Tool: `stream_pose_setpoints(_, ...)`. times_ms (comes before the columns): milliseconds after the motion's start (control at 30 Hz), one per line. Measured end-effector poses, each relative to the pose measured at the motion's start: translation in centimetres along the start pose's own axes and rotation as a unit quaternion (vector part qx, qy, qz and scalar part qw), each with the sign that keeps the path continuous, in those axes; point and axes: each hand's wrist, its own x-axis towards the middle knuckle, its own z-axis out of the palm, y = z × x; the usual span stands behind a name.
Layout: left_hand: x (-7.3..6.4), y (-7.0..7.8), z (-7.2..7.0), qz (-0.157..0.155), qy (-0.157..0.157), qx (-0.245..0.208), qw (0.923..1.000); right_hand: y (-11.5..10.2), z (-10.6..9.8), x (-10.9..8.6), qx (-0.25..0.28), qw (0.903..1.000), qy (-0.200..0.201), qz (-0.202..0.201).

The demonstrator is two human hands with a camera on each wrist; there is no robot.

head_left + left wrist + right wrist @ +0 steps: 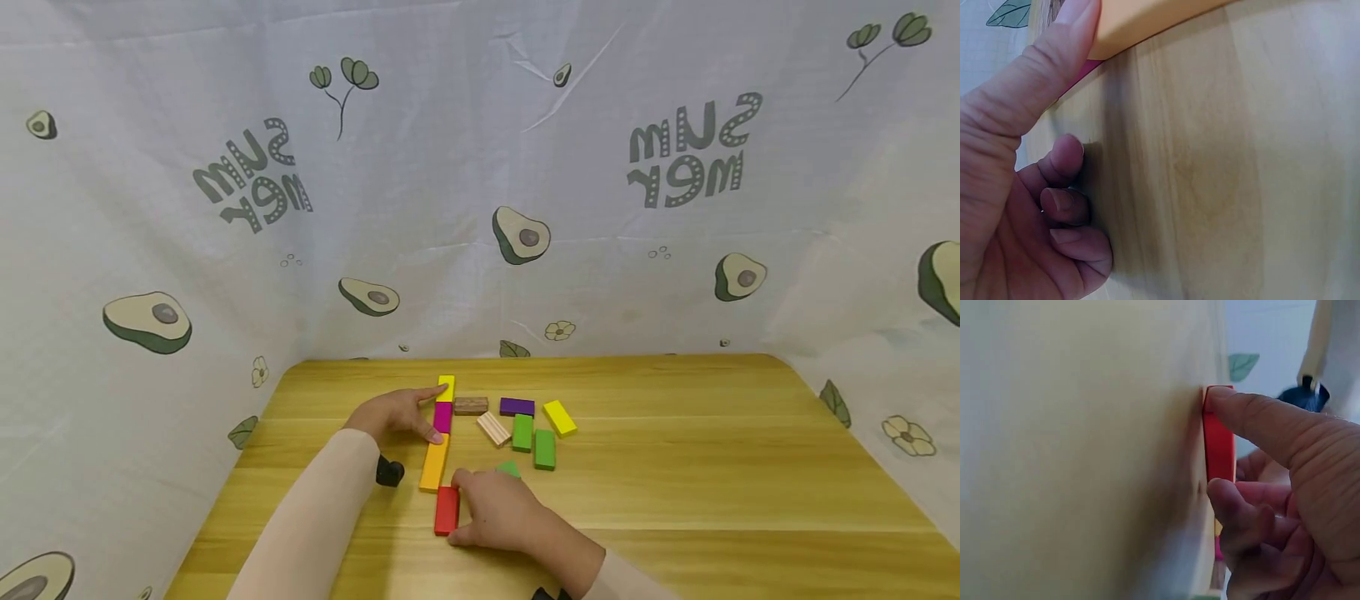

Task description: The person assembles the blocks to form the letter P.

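A row of wooden blocks runs toward me in the head view: a yellow block (447, 388) at the far end, then a magenta block (443, 417) and an orange block (434, 463). My left hand (397, 414) rests along the row, index finger on the yellow block and thumb by the magenta-orange joint. In the left wrist view its other fingers curl loosely beside the row. My right hand (501, 510) pinches a red block (447, 511) by its two ends, just off the near end of the orange block. The right wrist view shows the thumb on one end of it.
Right of the row lie a brown block (471, 406), a purple block (517, 407), a striped pale block (493, 429), two green blocks (522, 433) and another yellow block (559, 418). A further green block (509, 469) is partly hidden behind my right hand. A printed curtain (450, 183) surrounds the wooden table (712, 467).
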Motion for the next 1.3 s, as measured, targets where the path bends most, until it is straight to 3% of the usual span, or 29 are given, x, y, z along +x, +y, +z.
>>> stream_pose_setpoints(233,0.4,0.1,-0.2,-0.008,-0.002,0.008,0.9999,-0.6,1.1,0.0,0.054,0.9982,-0.001,-0.027)
stream_pose_setpoints(633,0.4,0.4,-0.3,-0.004,-0.005,0.018,0.9998,-0.5,1.1,0.5,0.158,0.9869,0.002,0.031)
stream_pose_setpoints(833,0.4,0.3,-0.4,-0.007,-0.003,0.020,0.9998,-0.4,1.2,0.5,0.144,0.9894,0.010,0.014)
stream_pose_setpoints(1100,0.3,0.2,-0.3,-0.006,-0.004,0.018,0.9998,-0.2,1.4,0.8,0.079,0.9954,0.013,-0.054)
stream_pose_setpoints(1300,0.3,0.2,-0.3,-0.002,-0.005,0.014,0.9999,-0.1,1.1,0.9,0.097,0.9941,0.017,-0.044)
